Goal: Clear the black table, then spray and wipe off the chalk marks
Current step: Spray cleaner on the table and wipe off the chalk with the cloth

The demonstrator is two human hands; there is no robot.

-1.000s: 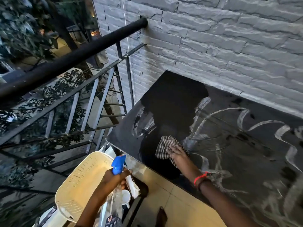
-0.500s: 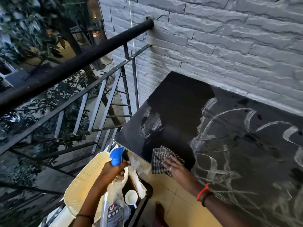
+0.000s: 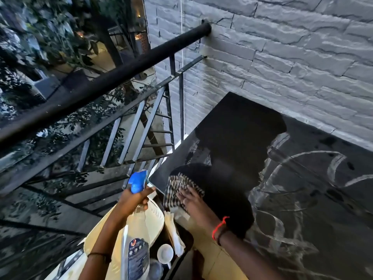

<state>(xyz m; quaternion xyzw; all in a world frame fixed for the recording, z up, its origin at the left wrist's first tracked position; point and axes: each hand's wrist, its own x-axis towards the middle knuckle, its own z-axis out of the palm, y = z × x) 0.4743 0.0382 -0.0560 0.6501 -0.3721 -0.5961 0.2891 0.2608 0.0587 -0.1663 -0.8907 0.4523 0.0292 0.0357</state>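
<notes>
Far left: black railing (image 3: 101,85) with slanted bars, and foliage (image 3: 30,37) beyond it.

Near left: the left hand (image 3: 131,201) was clenched round the neck of a clear spray bottle (image 3: 137,249), just under its blue trigger head (image 3: 138,181). The bottle hung off the worktop, just left of the near-left corner, with the trigger head toward that corner. A cream perforated plastic item (image 3: 155,219) sat behind and below the bottle. A small white cup (image 3: 165,254) lay low down, just right of the bottle's label.

Centre: a checked cloth (image 3: 177,184) lay on the near-left corner of the black worktop (image 3: 238,134), its near part at or over the edge; I could not tell which. The right hand (image 3: 191,201) lay on top of the cloth, fingers straight and spread, pressing it down rather than gripping it. There was a red thread (image 3: 221,225) on that wrist. The two hands were near each other but apart, with the worktop's corner between them. Yellowish floor tiles (image 3: 203,259) showed under the right forearm.

Right of the cloth: a plain glossy black patch ran to the far-left part of the worktop. Pale chalk marks (image 3: 333,164), loops and smears, covered the surface further right, well apart from the cloth.

Far right: a grey brick wall (image 3: 282,57) stood against the worktop's far edge.
</notes>
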